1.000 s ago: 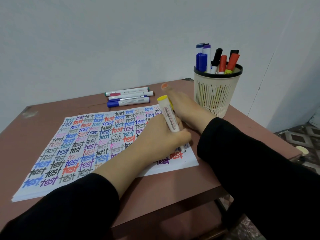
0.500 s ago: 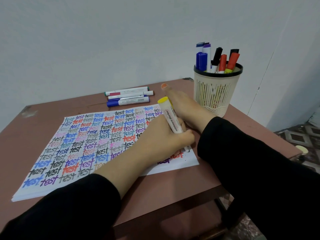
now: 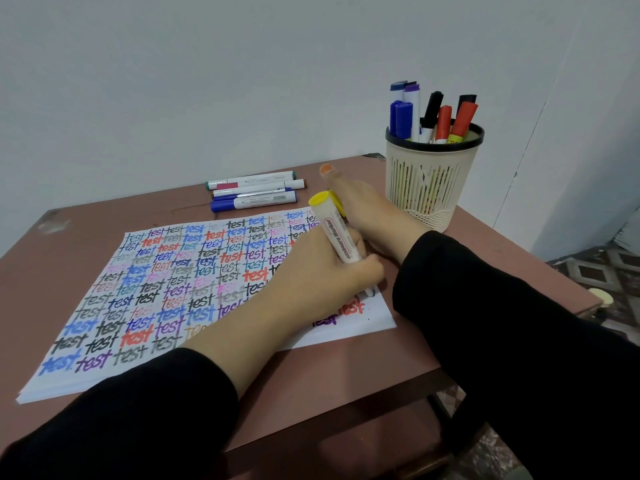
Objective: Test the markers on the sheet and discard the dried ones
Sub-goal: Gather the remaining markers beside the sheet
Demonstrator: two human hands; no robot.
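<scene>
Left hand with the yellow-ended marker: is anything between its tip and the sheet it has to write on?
Nothing visible does. The left hand grips the yellow-ended marker, its tip down on bare paper at the near right corner of the sheet. The right hand rests farther back, beside the marker basket, off that spot.

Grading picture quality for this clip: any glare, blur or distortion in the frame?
Head view: soft even light, no glare; faint shadows on the table; lettering on the sheet sharp; yellow marker label too blurred to read; wide-angle stretch toward the edges.
</scene>
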